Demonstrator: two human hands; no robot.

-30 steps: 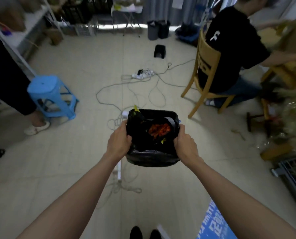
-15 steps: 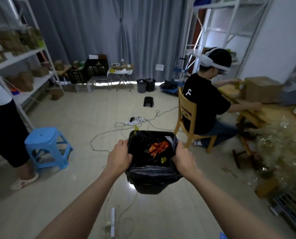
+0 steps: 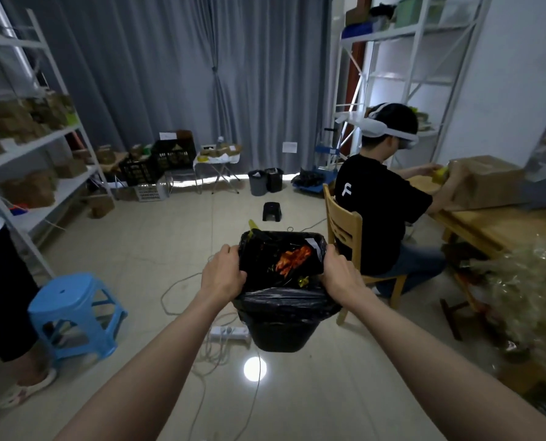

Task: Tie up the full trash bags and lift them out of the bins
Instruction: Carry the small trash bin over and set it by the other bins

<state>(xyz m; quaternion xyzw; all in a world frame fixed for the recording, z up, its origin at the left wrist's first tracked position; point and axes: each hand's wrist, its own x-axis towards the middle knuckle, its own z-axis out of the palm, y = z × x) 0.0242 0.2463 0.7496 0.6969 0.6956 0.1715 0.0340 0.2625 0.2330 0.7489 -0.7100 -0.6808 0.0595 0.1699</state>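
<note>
The task is looking barely begun; the glossy black plastic trash bag (image 3: 284,302) is lying open, untied, its edge folded over the rim of the small black plastic bin (image 3: 279,337); tying and lifting out are both remaining. The left hand (image 3: 222,275) and right hand (image 3: 338,275) are gripping opposite rim edges, fingers curled over the liner, holding the bin above the tiled floor (image 3: 151,259); orange wrappers (image 3: 292,259), possibly snack packets, are showing inside.

Dim room, daylight leaking under the curtain (image 3: 176,74), lamp glare on the floor (image 3: 157,237), edges bowed and blurred.
</note>
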